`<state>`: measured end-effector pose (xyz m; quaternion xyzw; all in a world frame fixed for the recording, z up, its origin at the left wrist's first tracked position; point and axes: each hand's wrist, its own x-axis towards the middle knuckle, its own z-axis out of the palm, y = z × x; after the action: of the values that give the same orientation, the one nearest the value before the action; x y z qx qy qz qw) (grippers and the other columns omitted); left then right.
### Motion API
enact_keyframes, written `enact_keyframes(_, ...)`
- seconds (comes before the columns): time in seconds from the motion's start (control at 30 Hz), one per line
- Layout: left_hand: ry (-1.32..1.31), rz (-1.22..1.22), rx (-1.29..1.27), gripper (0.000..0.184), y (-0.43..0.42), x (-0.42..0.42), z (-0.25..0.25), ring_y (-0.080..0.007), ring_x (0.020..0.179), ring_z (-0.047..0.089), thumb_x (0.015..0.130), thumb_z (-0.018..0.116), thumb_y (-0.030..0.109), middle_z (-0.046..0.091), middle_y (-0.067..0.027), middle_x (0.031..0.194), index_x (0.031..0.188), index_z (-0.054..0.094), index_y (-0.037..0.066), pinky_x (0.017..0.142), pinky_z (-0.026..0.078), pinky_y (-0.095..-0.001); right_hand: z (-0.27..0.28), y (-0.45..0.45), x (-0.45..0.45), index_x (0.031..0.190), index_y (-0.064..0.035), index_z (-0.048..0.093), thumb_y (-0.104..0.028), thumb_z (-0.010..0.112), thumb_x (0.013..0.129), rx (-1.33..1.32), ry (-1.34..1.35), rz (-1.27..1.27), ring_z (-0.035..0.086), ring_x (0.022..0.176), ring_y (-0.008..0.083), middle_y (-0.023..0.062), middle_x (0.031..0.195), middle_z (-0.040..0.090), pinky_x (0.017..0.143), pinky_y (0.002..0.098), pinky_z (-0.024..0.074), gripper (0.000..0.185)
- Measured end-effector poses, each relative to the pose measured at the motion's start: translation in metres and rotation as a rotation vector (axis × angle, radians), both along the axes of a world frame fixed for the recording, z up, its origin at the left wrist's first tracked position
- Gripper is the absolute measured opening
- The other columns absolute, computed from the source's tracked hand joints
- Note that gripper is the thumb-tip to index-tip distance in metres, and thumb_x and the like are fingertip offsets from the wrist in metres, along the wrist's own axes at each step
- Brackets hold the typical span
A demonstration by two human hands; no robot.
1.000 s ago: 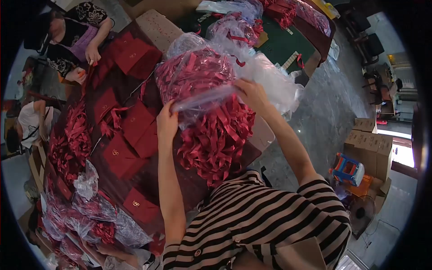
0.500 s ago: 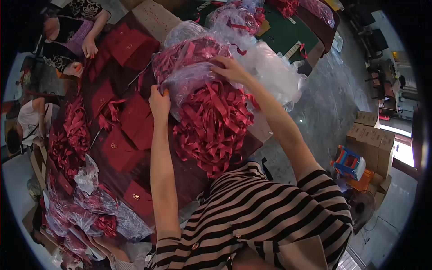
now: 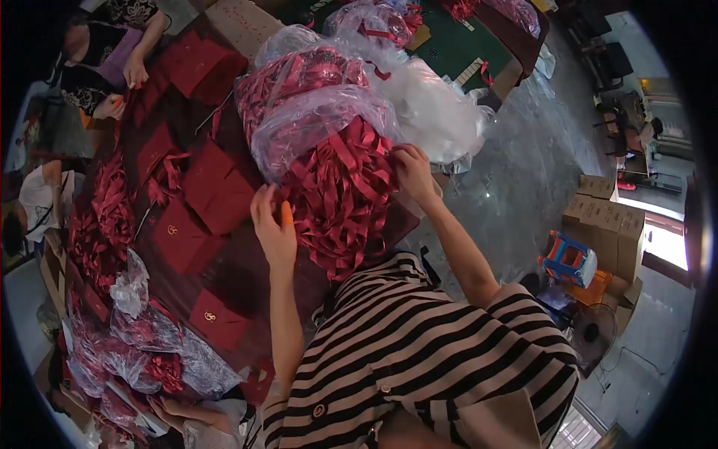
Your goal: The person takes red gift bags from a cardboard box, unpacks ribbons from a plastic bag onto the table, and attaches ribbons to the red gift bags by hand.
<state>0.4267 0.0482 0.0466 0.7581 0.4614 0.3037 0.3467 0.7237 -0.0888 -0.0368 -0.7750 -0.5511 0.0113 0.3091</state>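
Observation:
A large heap of red satin ribbons [image 3: 340, 198] spills from the mouth of a clear plastic bag [image 3: 321, 123] on the table in front of me. At the heap's left side is my left hand [image 3: 275, 228], its fingers apart and bent, with an orange covering on one finger. My right hand [image 3: 415, 176] rests against the right side, fingers curved by the ribbons and the bag's edge. Neither hand visibly grips anything, though the right fingertips are partly hidden. More ribbons show through the plastic behind the heap.
Dark red boxes or pouches with gold marks [image 3: 183, 236] lie left on the dark red table cover [image 3: 265, 299]. White plastic bags [image 3: 437, 112] lie behind on the right. Co-workers' hands [image 3: 134, 71] are at the far left. Cardboard boxes [image 3: 606, 224] and a fan [image 3: 594, 325] stand right.
Both hands have come off the bag's upper part and moved down towards me, to the two sides of the ribbon heap. The bag's mouth now sits folded back behind the ribbons.

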Motion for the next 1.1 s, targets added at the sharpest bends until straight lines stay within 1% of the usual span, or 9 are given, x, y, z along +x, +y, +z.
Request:
enact_keyframes(0.1,0.048,-0.037,-0.042,0.036,-0.052,-0.025,-0.016,-0.0340,0.124,0.044,0.089,0.060,0.007,0.049,-0.0165,0.131,0.125,0.054,0.005,0.104,0.037,-0.0407,0.021,-0.012,-0.033,0.103,-0.0039,0.061,-0.005,0.059,0.076,-0.052,0.082,-0.074,0.057,0.095,0.0365,0.0152,0.099,0.062,0.086,0.0445,0.0452,0.028)
enact_keyframes(0.23,0.287,-0.196,0.062,0.086,-0.106,-0.037,-0.020,-0.0448,0.137,0.020,0.072,0.077,0.040,0.024,-0.0177,0.151,0.144,0.036,0.016,0.109,0.021,-0.0588,0.024,-0.035,-0.072,0.100,-0.0044,0.054,-0.006,0.055,0.081,-0.227,0.205,0.024,0.054,0.089,0.0395,0.0168,0.089,0.056,0.075,0.0483,0.0456,0.019)
enact_keyframes(0.33,0.476,-0.402,-0.011,0.099,-0.123,-0.034,-0.036,-0.0462,0.142,0.005,0.070,0.073,0.059,0.008,-0.0208,0.155,0.149,0.025,0.023,0.107,0.009,-0.0692,0.012,-0.030,-0.105,0.099,-0.0017,0.051,-0.008,0.054,0.083,-0.172,0.368,0.117,0.056,0.090,0.0430,0.0197,0.096,0.057,0.075,0.0504,0.0471,0.017)
enact_keyframes(0.4,0.538,-0.446,0.166,0.094,-0.123,-0.033,-0.078,-0.0476,0.141,0.008,0.071,0.075,0.054,0.008,-0.0229,0.154,0.147,0.029,0.023,0.107,0.011,-0.0696,0.004,-0.017,-0.107,0.096,-0.0002,0.053,-0.009,0.054,0.083,-0.176,0.394,0.145,0.058,0.089,0.0443,0.0222,0.096,0.059,0.074,0.0515,0.0486,0.016)
enact_keyframes(0.53,0.523,-0.226,0.225,0.067,-0.099,-0.011,-0.083,-0.0442,0.136,0.024,0.070,0.076,0.017,0.029,-0.0220,0.143,0.131,0.048,0.014,0.106,0.026,-0.0625,0.032,-0.006,-0.088,0.086,-0.0019,0.060,-0.015,0.055,0.083,-0.626,0.144,0.218,0.062,0.078,0.0421,0.0223,0.084,0.062,0.066,0.0514,0.0521,0.015)
enact_keyframes(0.73,0.523,-0.272,0.151,0.066,-0.082,-0.021,-0.069,-0.0423,0.135,0.026,0.070,0.074,0.014,0.034,-0.0205,0.140,0.130,0.047,0.011,0.107,0.027,-0.0592,0.069,-0.034,-0.050,0.084,-0.0046,0.064,-0.023,0.058,0.086,-0.598,0.020,0.205,0.063,0.075,0.0397,0.0184,0.079,0.065,0.065,0.0492,0.0509,0.019)
enact_keyframes(0.83,0.468,-0.291,0.100,0.070,-0.094,-0.037,-0.047,-0.0421,0.137,0.021,0.075,0.073,0.014,0.026,-0.0196,0.147,0.138,0.041,0.015,0.107,0.027,-0.0579,0.084,-0.048,-0.053,0.084,-0.0066,0.065,-0.025,0.058,0.087,-0.670,0.130,0.337,0.063,0.077,0.0378,0.0176,0.082,0.065,0.067,0.0478,0.0501,0.019)
enact_keyframes(0.97,0.491,-0.234,0.108,0.072,-0.120,-0.059,-0.039,-0.0401,0.138,0.022,0.077,0.072,0.013,0.026,-0.0171,0.149,0.141,0.039,0.016,0.109,0.027,-0.0550,0.026,-0.055,-0.069,0.087,-0.0030,0.063,-0.023,0.058,0.088,-0.652,0.437,0.704,0.061,0.078,0.0370,0.0181,0.079,0.062,0.070,0.0456,0.0475,0.021)
enact_keyframes(1.1,0.402,-0.027,0.034,0.060,-0.146,-0.071,-0.036,-0.0380,0.135,0.030,0.077,0.069,0.008,0.037,-0.0150,0.142,0.133,0.048,0.011,0.108,0.032,-0.0481,0.054,-0.025,-0.093,0.088,0.0003,0.062,-0.019,0.058,0.088,-0.550,0.509,0.815,0.061,0.075,0.0372,0.0189,0.080,0.063,0.067,0.0432,0.0478,0.020)
